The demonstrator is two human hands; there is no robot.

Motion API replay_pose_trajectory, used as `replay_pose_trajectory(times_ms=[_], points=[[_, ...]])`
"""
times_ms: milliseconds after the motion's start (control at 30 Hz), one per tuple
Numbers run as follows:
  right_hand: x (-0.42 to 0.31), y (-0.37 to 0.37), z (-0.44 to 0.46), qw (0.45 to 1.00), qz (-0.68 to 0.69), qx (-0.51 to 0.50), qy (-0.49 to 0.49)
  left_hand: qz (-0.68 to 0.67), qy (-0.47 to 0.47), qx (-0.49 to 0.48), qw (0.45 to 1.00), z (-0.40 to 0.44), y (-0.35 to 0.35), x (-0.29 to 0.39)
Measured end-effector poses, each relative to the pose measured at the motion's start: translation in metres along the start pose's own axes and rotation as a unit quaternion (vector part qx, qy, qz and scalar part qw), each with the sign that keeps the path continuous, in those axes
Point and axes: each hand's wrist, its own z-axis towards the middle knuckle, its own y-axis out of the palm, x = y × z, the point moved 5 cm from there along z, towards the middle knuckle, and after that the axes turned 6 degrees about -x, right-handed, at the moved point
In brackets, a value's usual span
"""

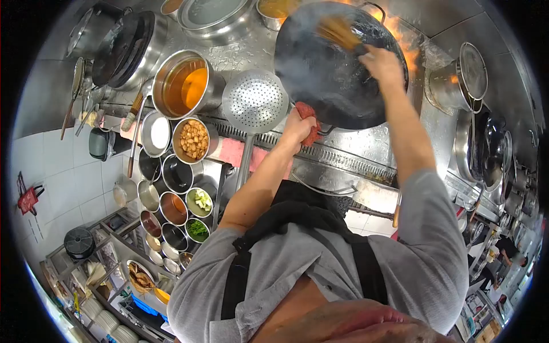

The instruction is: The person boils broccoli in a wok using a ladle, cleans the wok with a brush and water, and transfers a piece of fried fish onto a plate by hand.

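A large black wok (pixel 320 94) sits over the burner, with flames at its far and right rim and steam over it. My left hand (pixel 297 127) is closed around a folded red cloth (pixel 312 132) at the near rim, beside the wok's loop handle. In my right hand (pixel 382 67) is a bamboo wok brush (pixel 338 32), its bristles down in the wok's far part and slightly blurred. A perforated metal strainer (pixel 255 102) lies just left of the wok, its handle pointing toward me past my left forearm.
At the left stand a pot of orange liquid (pixel 194 86), a pot of brown chunks (pixel 193 140) and several seasoning containers (pixel 173 208). Another wok (pixel 493 146) and a metal pot with a strainer (pixel 446 86) are at the right. A person (pixel 506 251) stands far right.
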Motion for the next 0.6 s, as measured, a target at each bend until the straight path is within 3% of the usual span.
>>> replay_pose_trajectory(times_ms=[100, 167, 267, 333, 400, 467, 567, 600], points=[[-0.032, 0.01, -0.037, 0.993, 0.088, -0.056, -0.048, 0.01, -0.001, 0.0, 1.0, 0.006, -0.004, -0.005], [-0.031, 0.003, -0.081, 0.977, 0.12, -0.117, -0.133, 0.008, 0.002, -0.004, 1.0, 0.004, -0.002, -0.002], [0.016, -0.026, -0.119, 0.963, 0.003, -0.239, -0.122, -0.001, 0.0, -0.005, 1.0, 0.0, -0.001, -0.006], [0.073, -0.031, -0.096, 0.965, -0.066, -0.234, -0.094, -0.007, 0.005, -0.001, 1.0, 0.001, -0.002, -0.006], [0.086, -0.034, -0.045, 0.982, -0.134, -0.132, -0.016, -0.01, -0.003, 0.024, 1.0, 0.001, -0.001, -0.005], [0.073, -0.007, 0.009, 0.996, -0.087, -0.012, 0.015, -0.004, -0.004, 0.021, 1.0, 0.003, -0.003, -0.007], [-0.002, 0.015, -0.004, 0.997, 0.072, 0.005, 0.026, 0.007, 0.008, 0.011, 1.0, 0.006, -0.006, -0.001], [-0.015, 0.02, -0.02, 0.988, 0.143, -0.049, 0.014, 0.011, 0.014, -0.001, 1.0, 0.003, -0.003, -0.003]])
